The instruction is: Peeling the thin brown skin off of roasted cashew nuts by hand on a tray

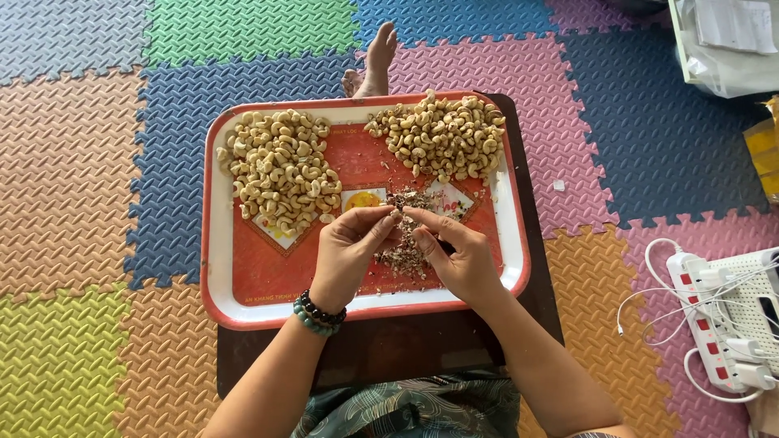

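A red tray with a white rim (243,304) rests on a dark low table (381,349). One heap of pale peeled cashews (280,170) lies at its left, and a second heap of browner cashews (440,136) sits at the back right. A small pile of brown skin scraps (406,253) lies in the middle. My left hand (349,251), with bead bracelets at the wrist, and my right hand (458,251) meet fingertip to fingertip above the scraps, pinching a single cashew (399,215) between them.
Coloured foam puzzle mats (97,162) cover the floor. A bare foot (373,61) shows beyond the tray's far edge. A white power strip with plugs and cables (714,324) lies at the right. Plastic bags (722,40) sit at the top right.
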